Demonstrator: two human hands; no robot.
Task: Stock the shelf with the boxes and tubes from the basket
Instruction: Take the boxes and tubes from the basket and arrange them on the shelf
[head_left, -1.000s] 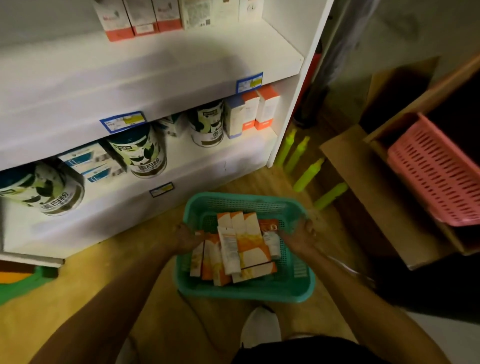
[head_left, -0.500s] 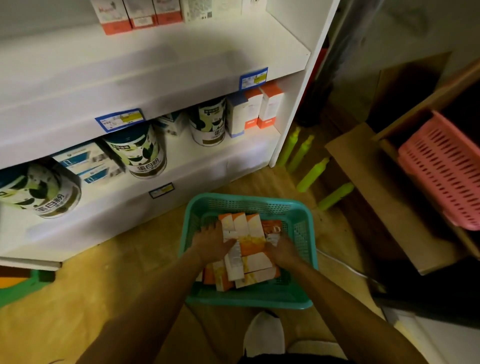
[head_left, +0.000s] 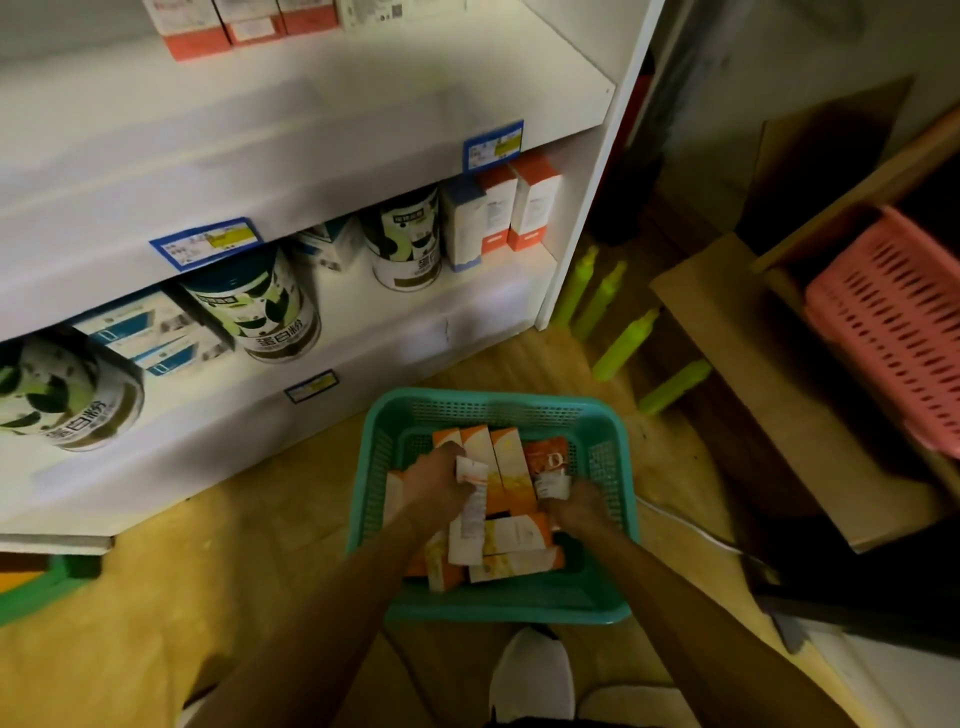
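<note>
A teal plastic basket (head_left: 498, 413) sits on the wooden floor in front of a white shelf (head_left: 311, 130). Inside lie several orange-and-white boxes (head_left: 511, 535) and tubes. My left hand (head_left: 434, 480) is in the basket, closed around a white tube (head_left: 470, 512) with an orange band. My right hand (head_left: 574, 501) reaches in at the right side and grips a small white-and-orange tube (head_left: 550, 480). Both forearms stretch down from the frame's bottom.
The lower shelf holds green-and-white tins (head_left: 270, 306), blue-white cartons (head_left: 150, 332) and orange-white boxes (head_left: 519, 208). Yellow-green bottles (head_left: 628, 338) lie on the floor at right. A pink basket (head_left: 893, 322) sits in a cardboard box. My white shoe (head_left: 532, 675) is below the basket.
Both hands moved from the basket's sides into the pile. The left hand has closed on a white tube, the right on a small tube beside the boxes.
</note>
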